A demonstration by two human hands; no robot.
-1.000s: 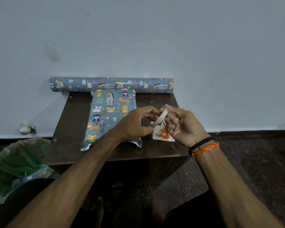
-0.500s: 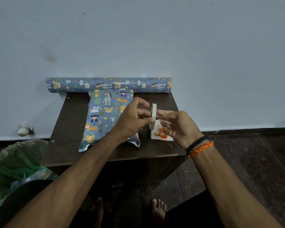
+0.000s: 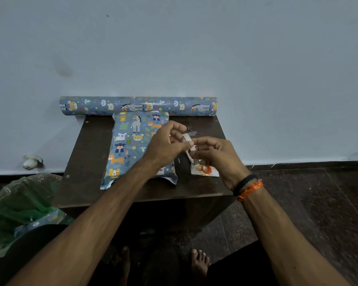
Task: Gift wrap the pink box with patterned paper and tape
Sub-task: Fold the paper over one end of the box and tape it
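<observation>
Above the right half of a small dark table [image 3: 87, 153], both hands work a roll of tape [image 3: 189, 144]. The right hand [image 3: 217, 159] curls its fingers around the pale ring and steadies it, while the left hand [image 3: 166, 144] pinches at the rim with thumb and forefinger, apparently hunting for the free end. Whether a strip has lifted cannot be told.

The tape roll looks light and rigid, best held through its hollow core; any loosened strip would be flimsy and prone to sticking to itself or to skin, so a fingertip grip at the very end seems wisest.

Just left of the hands lies the parcel [image 3: 132, 149], the box already hidden under blue animal-print paper, lying flat on the table with its long side running away from the person. Its near end shows loose, crumpled paper flaps [image 3: 110, 183] not yet sealed. The paper appears thin, glossy and easy to tear or crease; the covered box beneath should be stiff enough to press against when folding.

A small printed card with an orange ring shape [image 3: 205, 169] lies under the right hand. The paper roll [image 3: 136, 106] rests against the wall along the table's far edge, overhanging it on the left. Bare tabletop is narrow either side of the parcel, and its near end sits close to the front edge. A green plastic bag [image 3: 19, 205] sits on the floor at left.
</observation>
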